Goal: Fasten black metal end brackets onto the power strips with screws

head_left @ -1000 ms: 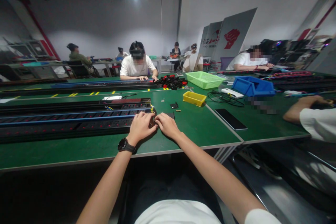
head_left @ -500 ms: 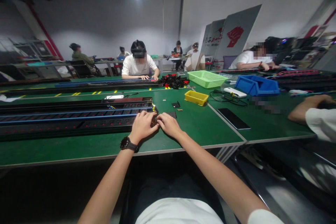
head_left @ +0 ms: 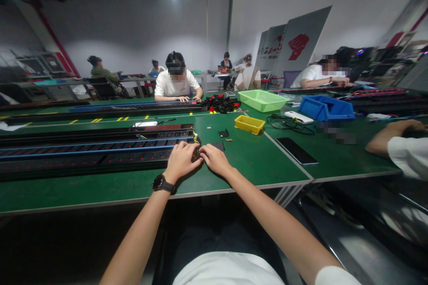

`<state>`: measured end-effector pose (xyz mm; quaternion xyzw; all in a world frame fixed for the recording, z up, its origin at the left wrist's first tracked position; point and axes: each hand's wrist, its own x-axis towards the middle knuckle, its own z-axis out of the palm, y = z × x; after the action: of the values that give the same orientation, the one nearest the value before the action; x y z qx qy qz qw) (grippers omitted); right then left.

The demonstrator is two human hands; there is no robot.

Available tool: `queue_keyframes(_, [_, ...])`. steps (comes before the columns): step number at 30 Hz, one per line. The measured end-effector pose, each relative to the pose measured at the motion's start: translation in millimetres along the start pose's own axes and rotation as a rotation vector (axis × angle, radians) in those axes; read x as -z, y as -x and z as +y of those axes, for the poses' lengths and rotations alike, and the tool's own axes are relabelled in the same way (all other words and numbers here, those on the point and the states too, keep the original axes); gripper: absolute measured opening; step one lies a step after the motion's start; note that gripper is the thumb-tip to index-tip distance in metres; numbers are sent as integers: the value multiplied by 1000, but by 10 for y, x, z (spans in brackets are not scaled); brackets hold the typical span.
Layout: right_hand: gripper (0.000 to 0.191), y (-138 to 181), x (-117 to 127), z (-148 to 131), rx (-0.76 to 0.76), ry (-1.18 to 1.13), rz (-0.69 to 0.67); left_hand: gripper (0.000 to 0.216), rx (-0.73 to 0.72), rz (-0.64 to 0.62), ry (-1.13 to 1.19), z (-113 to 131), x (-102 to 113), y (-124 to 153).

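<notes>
Long black power strips (head_left: 127, 159) lie side by side on the green table, with rows of sockets and small red marks. My left hand (head_left: 182, 160), a black watch at its wrist, is wrapped over the right end of the nearest strip. My right hand (head_left: 215, 158) meets it there, thumb and fingers pinched together at the strip's end. Whatever sits between those right fingertips is hidden. Yellow wire ends (head_left: 195, 138) stick out just behind my left fingers. Beyond my right hand lie a small black bracket-like piece (head_left: 224, 134) and a tiny brass-coloured piece (head_left: 228, 140).
A yellow tray (head_left: 249, 124), a green basket (head_left: 261, 100) and a blue bin (head_left: 327, 108) stand to the right. Near them are a black cable (head_left: 290, 124) and a dark phone-like slab (head_left: 297, 150). A co-worker (head_left: 176, 78) sits opposite; another's arm (head_left: 384, 139) rests at the right.
Both my hands keep their place at the strip's end, with hardly any visible finger movement. The co-worker at the far right has shifted their hands slightly.
</notes>
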<state>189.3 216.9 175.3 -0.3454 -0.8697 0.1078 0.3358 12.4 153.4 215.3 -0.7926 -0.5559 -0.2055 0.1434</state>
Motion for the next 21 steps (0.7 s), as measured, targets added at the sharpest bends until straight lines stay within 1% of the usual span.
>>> queue_keyframes(8, [10,-4,9,-23,-36,40,-27,50,-9,-11,-26,-9,-6,3])
queue_keyframes(14, [12,-6,37,-44,-52,72,-53,59,-25,7,-28,10,24,16])
queue_keyframes(16, [15,-4,52,-54,-61,85,-64,57,-20,24,-11,24,42,15])
queue_keyframes(21, [18,5,68,-64,-81,103,-81,43,-9,62,33,42,65,9])
